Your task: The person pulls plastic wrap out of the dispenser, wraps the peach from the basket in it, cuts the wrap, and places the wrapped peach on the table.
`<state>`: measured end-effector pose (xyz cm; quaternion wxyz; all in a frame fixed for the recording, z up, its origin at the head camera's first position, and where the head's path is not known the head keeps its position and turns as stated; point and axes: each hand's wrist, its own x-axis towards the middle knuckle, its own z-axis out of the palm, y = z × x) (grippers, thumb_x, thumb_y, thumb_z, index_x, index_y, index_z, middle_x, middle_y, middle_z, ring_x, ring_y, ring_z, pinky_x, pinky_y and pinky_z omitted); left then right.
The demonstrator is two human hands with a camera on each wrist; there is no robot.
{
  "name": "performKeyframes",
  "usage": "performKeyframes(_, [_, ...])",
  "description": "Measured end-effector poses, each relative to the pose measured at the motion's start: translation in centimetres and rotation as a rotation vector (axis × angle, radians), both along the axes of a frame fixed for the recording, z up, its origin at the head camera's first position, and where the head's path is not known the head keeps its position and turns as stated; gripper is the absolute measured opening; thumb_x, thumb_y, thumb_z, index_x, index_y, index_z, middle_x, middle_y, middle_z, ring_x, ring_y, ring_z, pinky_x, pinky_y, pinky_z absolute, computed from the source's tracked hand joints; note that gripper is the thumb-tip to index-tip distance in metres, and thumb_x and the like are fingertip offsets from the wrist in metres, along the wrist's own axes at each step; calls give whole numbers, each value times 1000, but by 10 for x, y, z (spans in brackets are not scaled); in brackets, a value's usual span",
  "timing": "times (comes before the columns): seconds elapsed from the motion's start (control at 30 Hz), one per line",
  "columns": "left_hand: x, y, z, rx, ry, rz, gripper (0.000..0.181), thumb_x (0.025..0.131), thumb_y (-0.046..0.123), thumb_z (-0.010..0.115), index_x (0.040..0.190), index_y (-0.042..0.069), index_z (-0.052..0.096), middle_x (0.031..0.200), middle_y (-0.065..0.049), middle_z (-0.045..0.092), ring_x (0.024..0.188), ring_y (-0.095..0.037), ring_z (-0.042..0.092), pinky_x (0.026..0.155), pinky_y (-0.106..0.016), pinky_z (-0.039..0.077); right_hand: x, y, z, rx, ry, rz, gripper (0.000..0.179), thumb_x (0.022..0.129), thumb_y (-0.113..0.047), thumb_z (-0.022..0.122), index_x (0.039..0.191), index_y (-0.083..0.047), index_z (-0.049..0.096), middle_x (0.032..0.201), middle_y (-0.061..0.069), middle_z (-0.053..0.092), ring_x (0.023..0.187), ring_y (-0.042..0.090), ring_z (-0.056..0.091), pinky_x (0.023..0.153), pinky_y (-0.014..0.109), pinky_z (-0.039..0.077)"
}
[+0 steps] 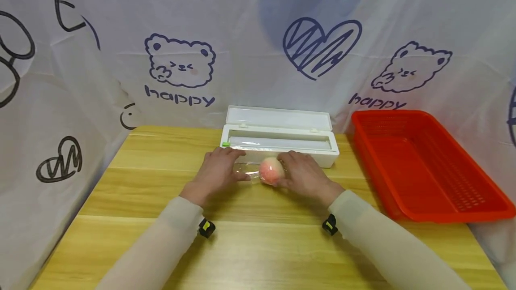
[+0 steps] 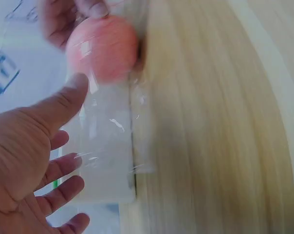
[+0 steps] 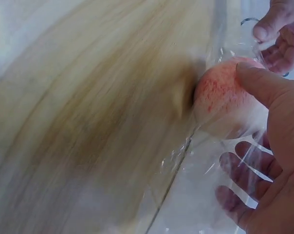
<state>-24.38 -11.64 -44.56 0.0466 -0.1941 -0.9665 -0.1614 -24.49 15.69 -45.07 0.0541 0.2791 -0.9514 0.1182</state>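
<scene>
A pink and cream peach, wrapped in clear cling film, is in front of the white film dispenser. My right hand holds the peach from its right side, the thumb pressed on the wrapped skin in the right wrist view. Left of the peach, a loose flap of film sticks out towards my left hand. That hand's fingers are spread and relaxed in the left wrist view, the thumb close to the peach. Whether the left fingertips touch the film I cannot tell.
The dispenser's lid stands raised, showing a film roll inside and a green piece at its left end. A red plastic basket sits on the right of the wooden table. Behind hangs a printed white cloth.
</scene>
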Motion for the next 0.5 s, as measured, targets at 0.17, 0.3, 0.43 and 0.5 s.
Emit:
performKeyframes(0.17, [0, -17, 4, 138, -32, 67, 56, 94, 43, 80, 136, 9, 67, 139, -13, 67, 132, -38, 56, 113, -57, 44, 2, 0, 2, -6, -4, 1, 64, 88, -54, 82, 129, -10, 62, 126, 10, 68, 114, 31, 65, 100, 51, 51])
performKeyframes(0.3, [-4, -26, 4, 231, 4, 132, 46, 96, 33, 80, 130, 5, 66, 131, -14, 67, 124, -35, 58, 110, -51, 48, 2, -2, 4, -6, -25, -4, 67, 88, -58, 80, 132, -10, 61, 128, 11, 67, 116, 32, 65, 102, 52, 50])
performKeyframes(0.43, [-10, -33, 5, 286, 25, 184, 51, 95, 30, 81, 132, 3, 60, 130, -16, 62, 122, -36, 56, 107, -51, 50, 2, -3, 5, -5, -42, -13, 72, 88, -60, 79, 136, -10, 59, 133, 11, 66, 121, 33, 64, 105, 53, 49])
performKeyframes(0.5, [-13, -37, 5, 300, 20, 196, 56, 95, 30, 82, 136, 2, 56, 133, -18, 60, 123, -37, 55, 107, -52, 50, 2, -4, 6, -1, -48, -14, 73, 88, -60, 79, 138, -10, 59, 134, 11, 65, 123, 34, 63, 107, 53, 48])
